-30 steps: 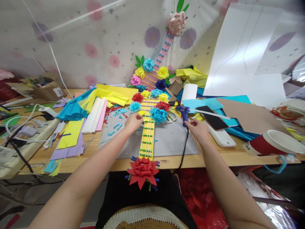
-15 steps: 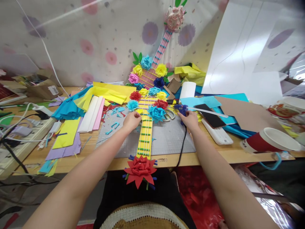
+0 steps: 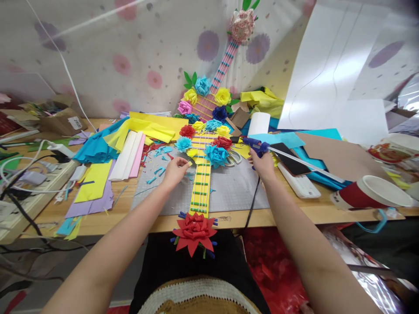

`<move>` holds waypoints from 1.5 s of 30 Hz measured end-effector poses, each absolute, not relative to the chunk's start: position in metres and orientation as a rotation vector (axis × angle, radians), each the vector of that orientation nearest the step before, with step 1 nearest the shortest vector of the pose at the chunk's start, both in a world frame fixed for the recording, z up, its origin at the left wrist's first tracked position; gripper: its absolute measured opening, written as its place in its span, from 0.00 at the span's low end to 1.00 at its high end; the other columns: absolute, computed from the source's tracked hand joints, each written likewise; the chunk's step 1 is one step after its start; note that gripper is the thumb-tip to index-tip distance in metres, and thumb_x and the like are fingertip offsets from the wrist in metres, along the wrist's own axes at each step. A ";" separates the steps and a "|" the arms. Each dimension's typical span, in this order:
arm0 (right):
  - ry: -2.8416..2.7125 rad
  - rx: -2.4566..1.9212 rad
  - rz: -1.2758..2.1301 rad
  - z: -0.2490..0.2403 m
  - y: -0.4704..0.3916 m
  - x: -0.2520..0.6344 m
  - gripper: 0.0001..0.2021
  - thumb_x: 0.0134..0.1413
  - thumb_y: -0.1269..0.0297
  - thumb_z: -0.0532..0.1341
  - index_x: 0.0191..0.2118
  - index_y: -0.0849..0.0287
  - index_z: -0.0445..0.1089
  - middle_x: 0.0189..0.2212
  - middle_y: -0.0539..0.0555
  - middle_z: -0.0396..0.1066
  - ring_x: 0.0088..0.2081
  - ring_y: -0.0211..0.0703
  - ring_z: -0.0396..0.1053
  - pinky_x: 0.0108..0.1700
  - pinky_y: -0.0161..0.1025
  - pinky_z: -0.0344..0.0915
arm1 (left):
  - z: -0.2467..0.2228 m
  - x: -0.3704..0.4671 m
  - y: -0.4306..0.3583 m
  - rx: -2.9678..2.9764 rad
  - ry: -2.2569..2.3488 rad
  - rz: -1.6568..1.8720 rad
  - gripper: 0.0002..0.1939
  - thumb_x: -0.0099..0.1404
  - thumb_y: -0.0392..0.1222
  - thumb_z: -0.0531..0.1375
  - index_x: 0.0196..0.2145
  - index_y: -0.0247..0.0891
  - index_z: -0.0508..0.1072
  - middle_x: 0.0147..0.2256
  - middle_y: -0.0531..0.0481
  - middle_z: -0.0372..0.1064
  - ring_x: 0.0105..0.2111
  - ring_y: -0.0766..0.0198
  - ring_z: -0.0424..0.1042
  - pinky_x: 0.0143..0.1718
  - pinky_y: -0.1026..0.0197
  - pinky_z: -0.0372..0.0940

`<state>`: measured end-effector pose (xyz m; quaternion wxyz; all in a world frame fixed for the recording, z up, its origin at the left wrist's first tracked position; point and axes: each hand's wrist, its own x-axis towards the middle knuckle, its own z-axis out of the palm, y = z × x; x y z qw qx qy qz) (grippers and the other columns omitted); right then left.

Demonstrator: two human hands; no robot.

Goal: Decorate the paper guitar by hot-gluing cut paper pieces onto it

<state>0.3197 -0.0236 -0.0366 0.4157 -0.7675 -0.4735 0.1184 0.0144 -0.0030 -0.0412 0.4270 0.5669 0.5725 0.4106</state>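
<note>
Both hands work a yellow paper guitar with bright paper flowers [image 3: 200, 183] lying on the wooden counter [image 3: 294, 213]: left hand [image 3: 175, 171] pinches a small yellow paper piece [image 3: 189, 164], right hand [image 3: 263, 166] grips a blue hot-glue gun [image 3: 254, 145]. Gluing appears next, needing a steady nozzle.

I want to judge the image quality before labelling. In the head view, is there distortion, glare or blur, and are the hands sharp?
Head view: wide-angle distortion bends the table edge and stretches the forearms; bright glare washes out the white sheets at upper right; corners look soft. The left hand by the yellow paper guitar and the right hand on the blue glue gun are fairly sharp.
</note>
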 end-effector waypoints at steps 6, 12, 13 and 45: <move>-1.436 -1.643 0.714 0.011 -0.052 0.278 0.23 0.44 0.41 0.60 0.32 0.61 0.68 0.17 0.48 0.63 0.18 0.34 0.59 0.21 0.34 0.57 | -0.038 0.019 -0.012 1.268 1.479 1.039 0.11 0.52 0.33 0.62 0.29 0.39 0.61 0.22 0.58 0.63 0.17 0.71 0.62 0.22 0.66 0.59; -1.841 -1.741 0.730 0.025 -0.054 0.236 0.19 0.46 0.45 0.60 0.25 0.59 0.69 0.17 0.49 0.63 0.21 0.36 0.61 0.26 0.35 0.58 | -0.034 0.020 -0.014 1.240 1.475 1.023 0.14 0.52 0.32 0.62 0.30 0.40 0.58 0.22 0.59 0.61 0.18 0.72 0.62 0.23 0.67 0.59; -1.883 -1.757 0.687 0.023 -0.052 0.232 0.19 0.47 0.46 0.60 0.25 0.59 0.69 0.18 0.49 0.64 0.23 0.37 0.62 0.28 0.35 0.58 | -0.034 0.019 -0.014 1.243 1.481 1.017 0.14 0.52 0.33 0.62 0.30 0.40 0.57 0.22 0.59 0.61 0.18 0.72 0.63 0.23 0.67 0.59; -2.051 -1.683 0.550 0.016 -0.037 0.221 0.18 0.50 0.46 0.59 0.33 0.56 0.74 0.25 0.53 0.69 0.32 0.44 0.68 0.33 0.36 0.60 | -0.042 0.009 -0.003 1.466 1.441 1.035 0.16 0.50 0.37 0.62 0.32 0.41 0.57 0.23 0.58 0.64 0.23 0.67 0.66 0.27 0.64 0.58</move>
